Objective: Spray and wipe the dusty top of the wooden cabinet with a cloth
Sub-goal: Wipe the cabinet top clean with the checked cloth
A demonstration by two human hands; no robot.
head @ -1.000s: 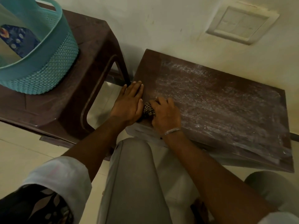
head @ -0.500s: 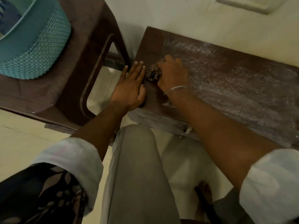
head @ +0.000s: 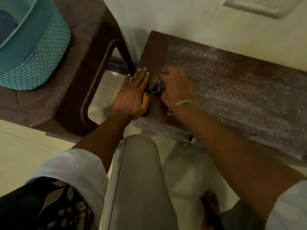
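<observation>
The cloth [head: 156, 84] looks soft and light, so grip it wadded as your right hand [head: 176, 87] does, left hand [head: 132, 95] flat on the surface [head: 232, 83].

**Brown Wood, Grey Dust, Teal Lattice**

The cabinet top [head: 232, 90], toward three o'clock, was dark reddish brown under streaks of whitish-grey dust, and its nine o'clock strip showed bare brown. The cloth [head: 156, 84] at centre was checked in dark brown and cream. At ten o'clock a teal basket [head: 38, 57] carried a fine lattice of small holes, and the stool [head: 86, 39] beneath it was plain dark brown. The wall [head: 166, 17] at twelve o'clock and the floor [head: 20, 155] at eight were cream. The trousers [head: 137, 180] at six o'clock were plain grey. The sleeve [head: 74, 170] at seven was white, beside black fabric [head: 49, 205] printed with pale leaves. The bangle [head: 182, 103] was silver.
</observation>
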